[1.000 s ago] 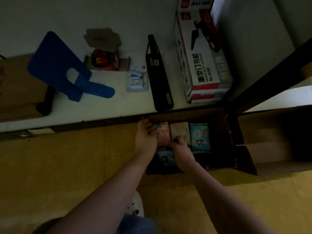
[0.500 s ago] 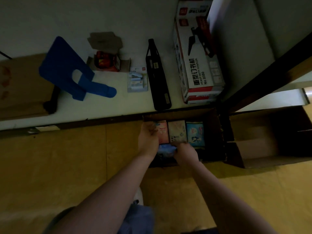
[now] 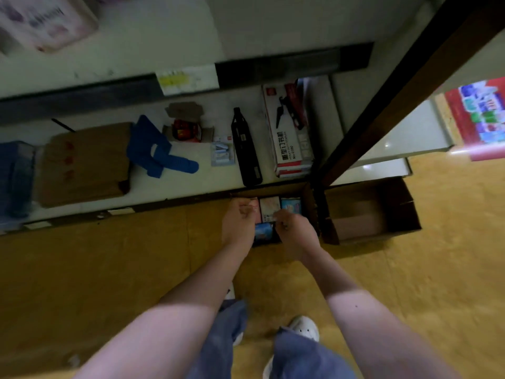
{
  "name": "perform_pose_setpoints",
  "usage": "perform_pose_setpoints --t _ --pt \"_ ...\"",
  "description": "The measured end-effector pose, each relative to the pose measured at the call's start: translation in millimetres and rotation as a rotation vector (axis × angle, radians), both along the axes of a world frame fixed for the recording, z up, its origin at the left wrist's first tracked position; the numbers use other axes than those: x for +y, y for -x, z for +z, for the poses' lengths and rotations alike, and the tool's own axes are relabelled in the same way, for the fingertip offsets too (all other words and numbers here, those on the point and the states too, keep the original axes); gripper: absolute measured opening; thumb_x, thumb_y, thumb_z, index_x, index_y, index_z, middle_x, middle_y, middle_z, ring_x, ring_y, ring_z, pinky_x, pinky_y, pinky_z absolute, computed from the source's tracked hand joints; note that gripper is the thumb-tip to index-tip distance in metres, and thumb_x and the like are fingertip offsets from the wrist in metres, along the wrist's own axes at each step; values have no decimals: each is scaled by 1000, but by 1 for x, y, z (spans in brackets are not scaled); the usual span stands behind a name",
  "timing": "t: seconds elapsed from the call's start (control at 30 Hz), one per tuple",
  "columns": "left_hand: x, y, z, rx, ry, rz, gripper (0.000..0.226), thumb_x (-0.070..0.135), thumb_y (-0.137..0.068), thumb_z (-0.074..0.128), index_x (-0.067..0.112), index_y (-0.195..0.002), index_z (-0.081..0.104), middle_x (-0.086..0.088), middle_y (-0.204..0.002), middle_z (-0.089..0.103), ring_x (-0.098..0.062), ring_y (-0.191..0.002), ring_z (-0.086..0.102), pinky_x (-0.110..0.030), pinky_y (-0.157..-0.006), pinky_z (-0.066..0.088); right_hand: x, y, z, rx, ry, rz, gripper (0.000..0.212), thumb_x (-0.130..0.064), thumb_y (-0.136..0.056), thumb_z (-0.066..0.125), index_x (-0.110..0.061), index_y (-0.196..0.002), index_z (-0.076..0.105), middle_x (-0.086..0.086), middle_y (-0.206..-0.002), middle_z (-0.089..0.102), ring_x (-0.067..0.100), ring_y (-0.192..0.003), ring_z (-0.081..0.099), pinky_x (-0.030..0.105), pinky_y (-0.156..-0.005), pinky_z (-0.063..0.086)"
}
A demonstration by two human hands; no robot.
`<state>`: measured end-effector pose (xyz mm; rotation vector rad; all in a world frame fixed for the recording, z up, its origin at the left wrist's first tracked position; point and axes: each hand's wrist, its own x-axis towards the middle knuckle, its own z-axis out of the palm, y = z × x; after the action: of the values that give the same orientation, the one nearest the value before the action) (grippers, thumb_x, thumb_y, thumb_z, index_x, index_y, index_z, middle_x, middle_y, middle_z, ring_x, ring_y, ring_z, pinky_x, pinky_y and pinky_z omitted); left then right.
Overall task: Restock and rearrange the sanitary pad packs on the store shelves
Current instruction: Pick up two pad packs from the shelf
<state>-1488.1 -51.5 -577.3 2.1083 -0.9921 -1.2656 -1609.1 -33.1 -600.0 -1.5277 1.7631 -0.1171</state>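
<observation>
Left hand (image 3: 237,224) and right hand (image 3: 297,234) reach among boxed pad packs (image 3: 270,208).

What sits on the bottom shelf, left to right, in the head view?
Flat brown carton → blue plastic piece → small blister pack → long black object → stapler box.

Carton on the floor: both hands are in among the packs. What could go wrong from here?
1. The packs stand tight together in the carton; pulling one with the left hand or right hand could drag a neighbour out.
2. The carton sits against the shelf lip; a lifted pack may catch it.
3. The empty carton lies open right of it: a trip risk.
</observation>
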Motion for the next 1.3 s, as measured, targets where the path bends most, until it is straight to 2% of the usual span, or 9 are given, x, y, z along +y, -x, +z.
perform_pose_setpoints --t 0.13,0.3,0.43,0.57,0.67,0.77,0.93,1.1,1.3 --pt "6 5 90 32 34 8 20 14 -97 48 15 -115 57 -4 -111 61 -15 -97 54 -12 -58 35 6 4 95 -140 56 -111 31 -19 -100 46 -17 -130 55 7 -126 62 22 -113 59 33 -91 53" --pt "13 9 186 49 124 17 20 14 -97 49 13 -116 56 1 -109 58 -13 -100 53 -16 -74 37 4 3 193 -261 87 -190 31 -16 -99 46 -16 -129 56 7 -126 62 23 -116 58 31 -95 48" --pt "25 7 248 91 159 105 20 12 -97 50 11 -116 56 1 -108 57 -13 -97 52 -6 -63 37 10 -3 252 -383 104 -289 27 -17 -98 49 -19 -122 60 4 -120 64 21 -111 59 27 -90 46" --pt "49 -5 299 144 212 142 19 11 -96 50 13 -114 55 -2 -107 59 -19 -103 56 -24 -85 42 28 -13 311 -490 165 -307 24 -17 -97 51 -16 -119 59 -1 -110 61 10 -97 57 10 -75 40" --pt "55 -16 332 152 259 153 16 13 -96 50 15 -111 55 -1 -107 59 -18 -104 56 -33 -96 47 33 -26 349 -574 218 -315 15 -20 -98 52 -17 -111 59 -5 -102 59 9 -97 56 14 -78 39" --pt "63 -31 358 166 306 150 15 16 -97 52 13 -111 56 -1 -107 60 -19 -106 57 -38 -98 47 40 -45 381 -645 260 -304 13 -18 -98 51 -18 -107 60 -6 -101 62 3 -95 56 9 -77 40" --pt "74 -82 398 254 412 195 14 13 -95 54 16 -108 59 -3 -107 63 -18 -105 60 -38 -93 49 48 -99 425 -730 317 -303 13 -14 -97 52 -20 -102 62 -1 -99 69 1 -92 62 17 -84 47" --pt "94 -167 436 267 527 235 10 13 -94 56 21 -99 59 -5 -108 66 -17 -104 61 -36 -93 50 67 -182 462 -779 383 -264 11 -11 -97 52 -18 -99 61 2 -97 69 -4 -86 61 4 -73 44" --pt "143 -291 485 210 684 276 11 16 -96 54 20 -104 60 -3 -110 65 -15 -106 59 -34 -97 48 103 -300 507 -800 406 -119 12 -15 -99 49 -19 -103 60 3 -103 68 12 -100 62 22 -87 49"
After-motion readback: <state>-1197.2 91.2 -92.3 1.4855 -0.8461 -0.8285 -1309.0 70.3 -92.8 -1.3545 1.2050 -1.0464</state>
